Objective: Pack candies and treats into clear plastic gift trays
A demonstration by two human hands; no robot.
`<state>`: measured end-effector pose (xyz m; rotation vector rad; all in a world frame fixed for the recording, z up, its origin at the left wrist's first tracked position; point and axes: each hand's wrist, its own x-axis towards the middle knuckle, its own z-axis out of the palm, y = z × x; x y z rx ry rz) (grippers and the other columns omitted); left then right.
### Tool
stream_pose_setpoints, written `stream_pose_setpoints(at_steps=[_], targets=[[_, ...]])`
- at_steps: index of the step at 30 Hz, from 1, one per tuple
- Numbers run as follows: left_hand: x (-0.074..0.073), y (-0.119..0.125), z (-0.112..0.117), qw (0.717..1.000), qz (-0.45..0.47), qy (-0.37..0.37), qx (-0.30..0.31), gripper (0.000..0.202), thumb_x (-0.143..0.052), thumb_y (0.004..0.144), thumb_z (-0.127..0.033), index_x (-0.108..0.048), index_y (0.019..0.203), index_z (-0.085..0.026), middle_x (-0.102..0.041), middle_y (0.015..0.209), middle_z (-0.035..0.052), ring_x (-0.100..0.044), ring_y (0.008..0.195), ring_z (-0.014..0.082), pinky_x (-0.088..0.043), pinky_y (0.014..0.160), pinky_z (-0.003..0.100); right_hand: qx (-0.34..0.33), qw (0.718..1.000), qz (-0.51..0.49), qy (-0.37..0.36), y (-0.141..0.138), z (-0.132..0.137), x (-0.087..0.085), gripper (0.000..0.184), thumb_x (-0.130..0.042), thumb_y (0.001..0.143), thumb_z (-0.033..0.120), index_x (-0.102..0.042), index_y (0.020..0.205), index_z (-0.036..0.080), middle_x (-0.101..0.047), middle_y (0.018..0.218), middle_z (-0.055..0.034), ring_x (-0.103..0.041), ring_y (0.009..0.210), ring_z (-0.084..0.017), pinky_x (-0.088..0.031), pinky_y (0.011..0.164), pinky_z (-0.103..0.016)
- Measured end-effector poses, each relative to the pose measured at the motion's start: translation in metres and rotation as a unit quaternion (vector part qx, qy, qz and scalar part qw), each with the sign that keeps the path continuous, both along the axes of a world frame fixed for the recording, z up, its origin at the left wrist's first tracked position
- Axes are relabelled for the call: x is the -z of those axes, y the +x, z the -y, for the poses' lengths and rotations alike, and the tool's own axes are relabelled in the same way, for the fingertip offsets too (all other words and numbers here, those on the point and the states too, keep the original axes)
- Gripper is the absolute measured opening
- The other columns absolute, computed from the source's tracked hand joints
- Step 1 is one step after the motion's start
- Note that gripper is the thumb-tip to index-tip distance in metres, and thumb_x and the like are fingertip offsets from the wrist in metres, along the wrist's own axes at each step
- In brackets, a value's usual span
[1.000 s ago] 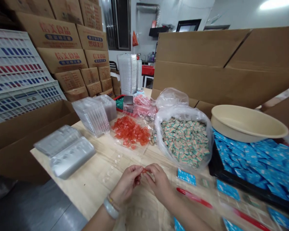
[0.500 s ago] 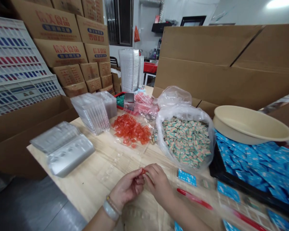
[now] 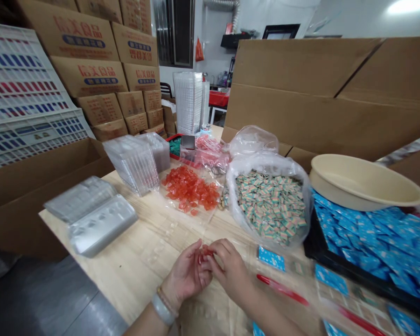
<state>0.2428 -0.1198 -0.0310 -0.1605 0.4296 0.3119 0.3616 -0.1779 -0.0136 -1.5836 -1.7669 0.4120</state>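
Note:
My left hand (image 3: 187, 275) and my right hand (image 3: 231, 268) meet over the wooden table (image 3: 133, 266) near its front edge. Both pinch a small red wrapped candy (image 3: 206, 253) between their fingertips, and more red shows in the left palm. A pile of the same red candies (image 3: 191, 190) lies on clear plastic just beyond the hands. To its right stands a clear bag of striped green and pink candies (image 3: 269, 205).
Clear plastic trays (image 3: 94, 217) lie at the left, more stand stacked (image 3: 135, 163) behind. A beige basin (image 3: 362, 182) rests over a black tray of blue packets (image 3: 371, 238) at the right. Cardboard boxes (image 3: 91, 77) and large cardboard sheets (image 3: 322, 93) ring the table.
The hands have drawn a little closer together and nearer to me. The left fingers have curled round the candy, so red now shows in the palm.

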Motion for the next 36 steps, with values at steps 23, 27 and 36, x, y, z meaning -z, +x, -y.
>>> stream_pose_setpoints(at_steps=[23, 27, 36], targets=[[-0.012, -0.009, -0.009, 0.881, -0.285, 0.379, 0.003, 0.030, -0.063, 0.064, -0.041, -0.056, 0.065, -0.012, -0.041, 0.048, -0.0061, -0.032, 0.041, 0.0029, -0.016, 0.038, 0.017, 0.039, 0.994, -0.098, 0.008, 0.016, -0.006, 0.010, 0.007, -0.048, 0.079, 0.023, -0.054, 0.079, 0.018, -0.055, 0.072, -0.0022, -0.052, 0.069, -0.014, -0.043, 0.062, -0.026], [-0.011, -0.003, -0.008, 0.930, -0.200, 0.307, 0.004, 0.020, -0.067, 0.063, -0.029, -0.057, 0.067, -0.012, -0.042, 0.052, -0.0058, -0.033, 0.043, 0.0021, -0.015, 0.038, 0.015, 0.025, 0.994, -0.104, 0.002, 0.009, -0.005, 0.008, 0.007, -0.047, 0.079, 0.021, -0.053, 0.079, 0.018, -0.054, 0.071, -0.0018, -0.051, 0.068, -0.014, -0.042, 0.061, -0.025], [-0.001, -0.012, -0.008, 0.992, -0.049, 0.097, 0.059, 0.012, -0.062, 0.068, -0.016, -0.056, 0.074, -0.007, -0.041, 0.055, -0.0039, -0.032, 0.040, -0.0008, -0.017, 0.033, 0.008, -0.014, 0.990, -0.140, -0.026, 0.007, 0.000, 0.000, 0.007, -0.049, 0.078, 0.019, -0.053, 0.084, 0.020, -0.056, 0.076, -0.0008, -0.053, 0.071, -0.013, -0.042, 0.064, -0.024]])
